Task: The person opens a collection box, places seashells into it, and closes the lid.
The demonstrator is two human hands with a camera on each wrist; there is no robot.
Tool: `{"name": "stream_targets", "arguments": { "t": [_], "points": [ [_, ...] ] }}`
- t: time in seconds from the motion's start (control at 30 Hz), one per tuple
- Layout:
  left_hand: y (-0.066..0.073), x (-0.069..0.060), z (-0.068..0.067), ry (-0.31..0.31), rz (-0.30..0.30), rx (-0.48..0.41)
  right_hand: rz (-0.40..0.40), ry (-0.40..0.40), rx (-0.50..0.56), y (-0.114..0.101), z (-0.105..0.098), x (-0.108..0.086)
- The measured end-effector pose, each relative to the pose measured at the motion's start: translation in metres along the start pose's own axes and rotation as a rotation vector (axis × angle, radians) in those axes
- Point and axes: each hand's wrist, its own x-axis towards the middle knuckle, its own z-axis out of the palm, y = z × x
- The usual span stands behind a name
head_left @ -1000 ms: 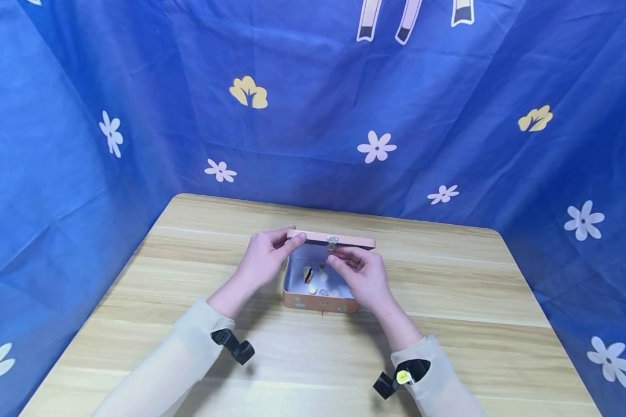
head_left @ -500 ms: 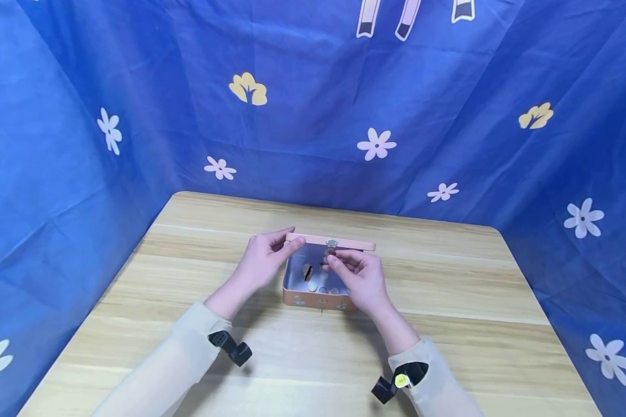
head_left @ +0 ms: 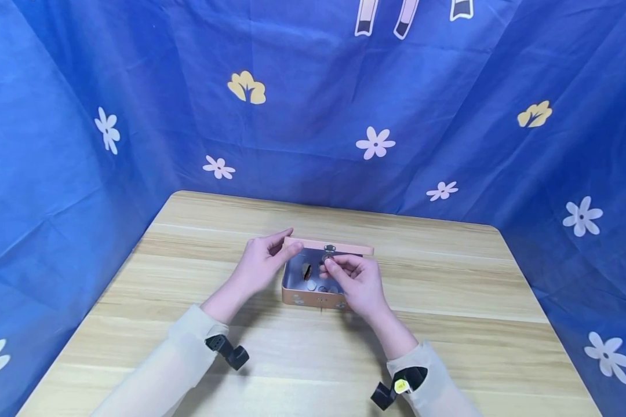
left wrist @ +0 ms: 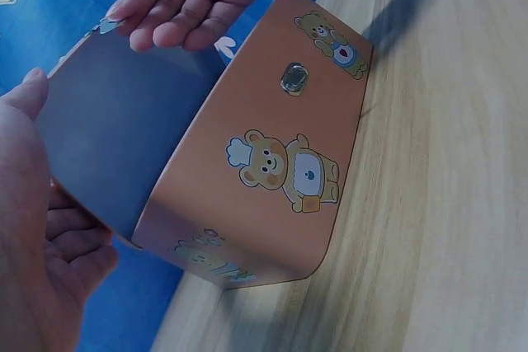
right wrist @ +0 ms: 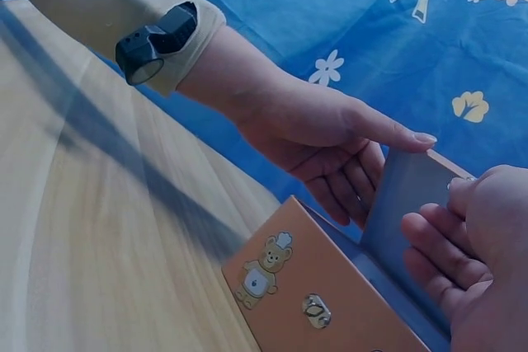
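Observation:
An orange tin box [head_left: 313,299] with printed bears stands on the table, its hinged lid [head_left: 352,249] raised and tilted over it. My left hand [head_left: 258,263] grips the lid's left edge, thumb on the rim and fingers behind. With thumb and forefinger, my right hand [head_left: 362,284] pinches the metal latch [head_left: 329,248] at the middle of the lid's front edge; its other fingers are curled beneath. A metal catch [left wrist: 294,78] shows on the box's front wall. Several small round, pale pieces [head_left: 312,285] and a brown-marked piece [head_left: 306,271] lie inside, too small to identify.
The light wood table [head_left: 448,324] spreads around the box. Blue cloth [head_left: 302,145] with printed flowers hangs behind and at both sides. Each wrist wears a black camera, one of them [head_left: 228,351] on the left sleeve.
The lid has come down and toward me a little, with both hands following it. My right thumb and finger now cover the latch's hanging part, which showed more plainly before.

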Motion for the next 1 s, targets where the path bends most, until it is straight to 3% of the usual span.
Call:
{"name": "stream_targets", "arguments": {
  "t": [1.0],
  "points": [
    [-0.002, -0.013, 0.003, -0.007, -0.007, -0.014, 0.199, -0.005, 0.075, -0.007, 0.004, -0.019]
  ]
}}
